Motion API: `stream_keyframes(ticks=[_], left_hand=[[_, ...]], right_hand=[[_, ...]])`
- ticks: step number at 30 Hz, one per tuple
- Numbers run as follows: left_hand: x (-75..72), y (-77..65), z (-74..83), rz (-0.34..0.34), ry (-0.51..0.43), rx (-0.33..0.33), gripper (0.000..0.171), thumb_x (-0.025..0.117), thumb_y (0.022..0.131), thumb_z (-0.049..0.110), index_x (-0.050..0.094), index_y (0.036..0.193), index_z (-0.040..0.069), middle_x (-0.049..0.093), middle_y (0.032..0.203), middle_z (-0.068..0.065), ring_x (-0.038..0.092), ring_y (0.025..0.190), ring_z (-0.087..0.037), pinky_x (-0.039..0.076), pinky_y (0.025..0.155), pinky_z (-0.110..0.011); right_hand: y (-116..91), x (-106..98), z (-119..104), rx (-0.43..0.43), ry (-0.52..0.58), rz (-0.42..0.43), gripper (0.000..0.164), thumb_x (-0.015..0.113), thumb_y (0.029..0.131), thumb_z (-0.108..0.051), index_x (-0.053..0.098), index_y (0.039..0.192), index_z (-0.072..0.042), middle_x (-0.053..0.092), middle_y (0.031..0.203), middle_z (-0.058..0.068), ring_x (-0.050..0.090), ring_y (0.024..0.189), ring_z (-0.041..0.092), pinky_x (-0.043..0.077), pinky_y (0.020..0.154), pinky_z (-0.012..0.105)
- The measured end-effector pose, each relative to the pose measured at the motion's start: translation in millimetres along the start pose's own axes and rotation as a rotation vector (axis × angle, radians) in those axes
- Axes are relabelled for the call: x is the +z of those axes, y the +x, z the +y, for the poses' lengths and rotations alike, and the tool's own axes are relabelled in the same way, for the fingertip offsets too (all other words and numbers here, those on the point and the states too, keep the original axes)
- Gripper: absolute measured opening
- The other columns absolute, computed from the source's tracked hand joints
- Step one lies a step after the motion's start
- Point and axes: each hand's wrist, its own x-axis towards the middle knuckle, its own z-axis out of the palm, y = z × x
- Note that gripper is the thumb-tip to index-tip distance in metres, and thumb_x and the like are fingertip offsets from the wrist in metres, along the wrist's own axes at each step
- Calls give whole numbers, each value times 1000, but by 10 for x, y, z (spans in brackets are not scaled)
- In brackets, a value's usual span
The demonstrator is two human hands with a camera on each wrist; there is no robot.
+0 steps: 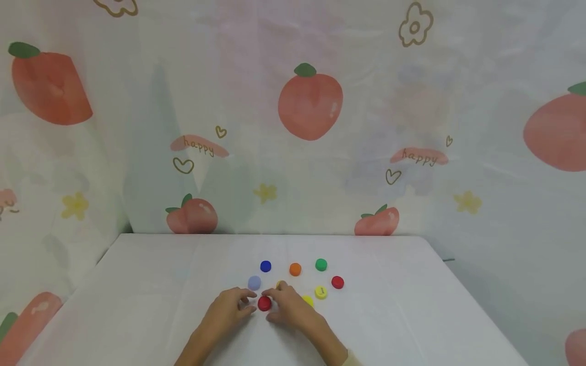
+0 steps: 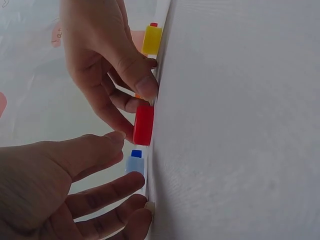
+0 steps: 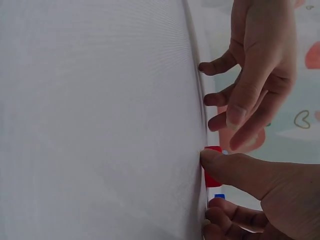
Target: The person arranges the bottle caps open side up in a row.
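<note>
A red round cap [image 1: 264, 303] lies flat on the white table between the two hands. My left hand [image 1: 229, 309] is just left of it, its fingers loosely bent and apart from the cap. Close on the right, my right hand [image 1: 293, 306] has its thumb and index finger spread about the cap's near and far sides; contact is unclear. In the left wrist view, the right hand [image 2: 102, 60] is above the red cap [image 2: 144, 125] and the left hand [image 2: 75, 190] below it. In the right wrist view, the right thumb [image 3: 232, 169] partly covers the cap.
Beyond the hands lie light blue [image 1: 254, 283], dark blue [image 1: 265, 266], orange [image 1: 295, 269], green [image 1: 321, 265] and red [image 1: 338, 282] caps. A marked yellow cap [image 1: 321, 292] sits right of the right hand, which partly hides other yellowish caps. Patterned cloth [image 1: 311, 178] hangs behind.
</note>
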Motion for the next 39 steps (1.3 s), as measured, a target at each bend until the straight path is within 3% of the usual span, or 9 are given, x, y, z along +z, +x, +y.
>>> stream_keyframes(ticks=[6,12,17,23,28,31,39], left_hand=[[-57,28,12,-10,-4,15,25,75,80,19,71,104,12,63,82,5,52,67,-9,46,61,-27],[-126,28,-8,-50,-49,-18,28,74,82,22,69,107,12,64,87,3,55,73,-12,50,67,-32],[-153,-8,-25,-72,-104,-34,31,73,82,27,68,108,10,65,88,2,57,75,-13,50,64,-31],[-165,-33,14,-29,-164,-37,39,71,83,35,68,106,4,67,84,0,60,74,-15,52,62,-30],[-214,-96,45,-54,-259,-60,42,70,84,34,67,107,-1,67,80,-1,60,59,-13,49,53,-28],[-257,-130,64,-68,-301,-50,36,70,85,30,68,104,-2,66,76,-1,58,52,-14,47,49,-29],[-335,-160,97,-104,-359,-49,22,71,84,22,67,95,3,64,75,1,59,56,-14,50,51,-29]], right_hand=[[20,-8,12,-17,8,47,32,79,78,-19,67,107,-15,52,88,-3,52,77,8,49,69,19],[16,-33,25,-8,33,48,30,78,78,-20,65,103,-11,52,87,-5,52,76,6,49,70,19],[-21,-55,0,-9,147,24,30,78,78,-16,61,104,-11,56,83,-8,53,76,5,49,69,19],[-69,-66,-87,-28,274,17,31,75,81,-12,56,106,-15,61,84,-9,56,74,4,49,70,17],[-96,-46,-209,-79,327,3,33,75,81,-14,54,107,-17,59,82,-12,57,73,1,49,70,16],[-98,-42,-267,-122,331,12,33,74,82,-14,54,108,-17,59,83,-13,56,74,0,49,69,15],[-102,-21,-266,-156,404,12,29,72,84,-15,54,107,-15,59,80,-13,56,71,1,49,67,15]])
